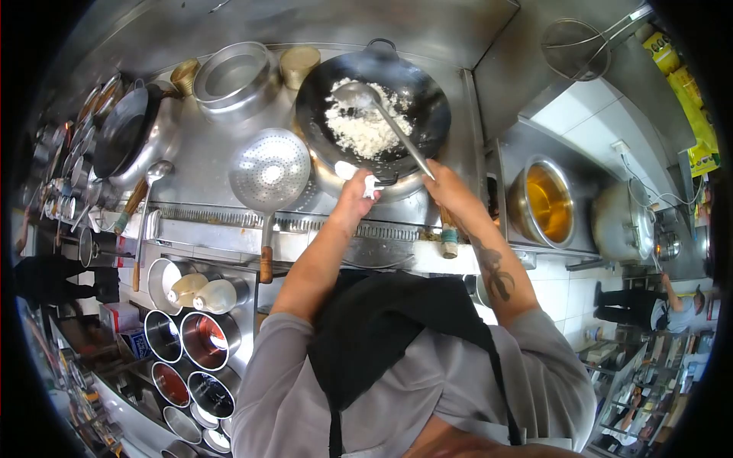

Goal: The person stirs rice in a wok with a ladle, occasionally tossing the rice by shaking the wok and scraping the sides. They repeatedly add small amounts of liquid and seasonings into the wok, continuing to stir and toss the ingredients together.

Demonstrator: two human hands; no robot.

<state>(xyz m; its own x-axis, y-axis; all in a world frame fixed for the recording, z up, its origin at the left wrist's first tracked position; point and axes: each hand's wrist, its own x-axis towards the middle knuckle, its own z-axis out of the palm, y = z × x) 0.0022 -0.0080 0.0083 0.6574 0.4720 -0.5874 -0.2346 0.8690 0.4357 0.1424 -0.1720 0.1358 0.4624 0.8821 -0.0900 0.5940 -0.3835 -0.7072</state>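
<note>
A black wok holds a heap of white rice at the top centre of the steel cooktop. My left hand grips the wok's near handle through a white cloth. My right hand is closed around the long handle of a metal ladle, whose bowl rests in the rice. Both forearms reach forward from grey sleeves over a black apron.
A perforated skimmer lies left of the wok, with a second wok, a steel bowl and a pot of oil around. Several seasoning containers stand lower left. Other people stand at far left and right.
</note>
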